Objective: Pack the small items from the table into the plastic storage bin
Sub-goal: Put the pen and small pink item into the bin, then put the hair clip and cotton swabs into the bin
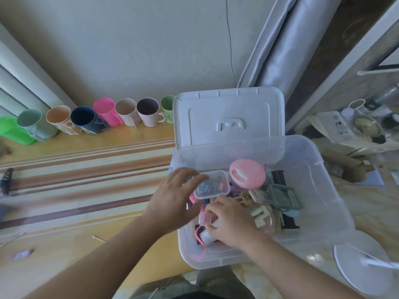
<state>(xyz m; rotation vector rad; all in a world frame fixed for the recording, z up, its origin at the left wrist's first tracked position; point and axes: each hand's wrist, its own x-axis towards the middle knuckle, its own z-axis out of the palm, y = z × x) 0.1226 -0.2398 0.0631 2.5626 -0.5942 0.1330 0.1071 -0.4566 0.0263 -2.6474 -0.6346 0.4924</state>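
The clear plastic storage bin (313,186) stands at the table's right end, its white lid (228,117) propped upright behind it. Inside lie a pink round case (247,173), a green mini basket (285,196), hair clips and other small items. My left hand (174,199) reaches over the bin's left wall, its fingers touching a small clear box of coloured clips (212,184). My right hand (231,223) is down inside the bin, fingers curled over a small pink-and-white item (206,219); the grasp itself is partly hidden.
A row of plastic mugs (105,114) lines the wall behind a striped table runner (86,180). A dark hair clip (6,180) lies at the far left, a cotton swab (98,238) near the front edge. A white round plate (362,266) sits right of the bin.
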